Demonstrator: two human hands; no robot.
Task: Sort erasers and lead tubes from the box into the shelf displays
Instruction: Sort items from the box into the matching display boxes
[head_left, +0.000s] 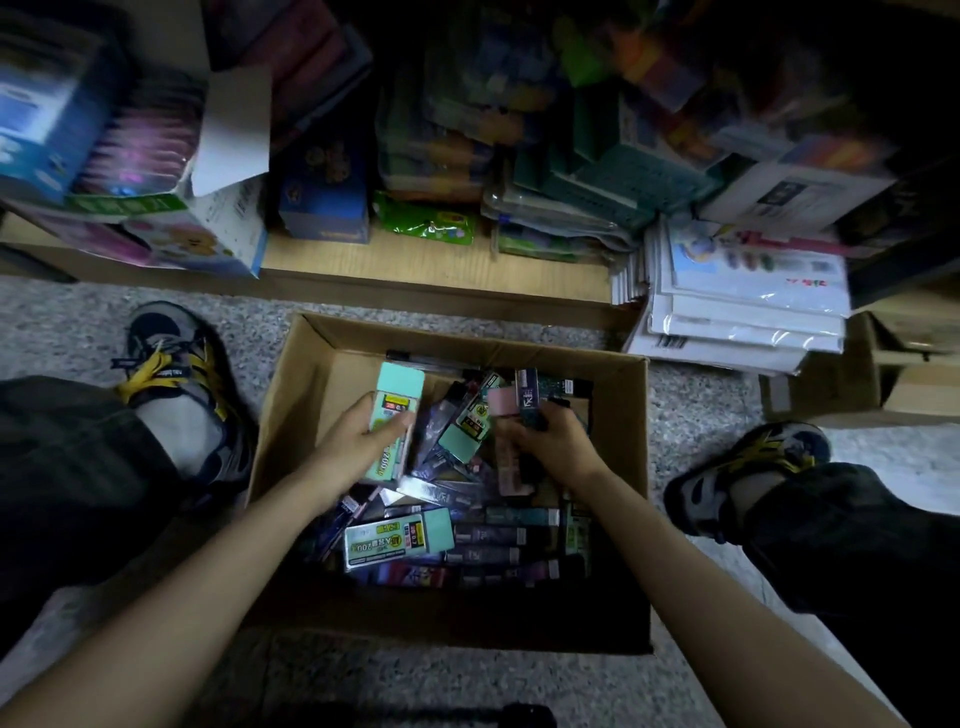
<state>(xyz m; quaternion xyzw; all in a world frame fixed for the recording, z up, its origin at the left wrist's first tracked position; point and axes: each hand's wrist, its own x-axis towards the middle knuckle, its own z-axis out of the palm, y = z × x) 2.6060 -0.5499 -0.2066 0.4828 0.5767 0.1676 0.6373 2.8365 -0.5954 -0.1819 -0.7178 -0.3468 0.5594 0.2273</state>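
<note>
**Both hands in the box**

Your left hand (353, 444) grips a stack of mint-green rectangular erasers (397, 395) above the open brown cardboard box (618, 467). Your right hand (553, 441) curls round slim dark lead tubes (529, 397). More tubes and another eraser lie loose inside.

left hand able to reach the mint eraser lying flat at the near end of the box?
Probably yes. The mint eraser lies uncovered on top of the pile in the box, near the left hand. But that hand already grips other erasers, so a grasp would be crowded.
</note>
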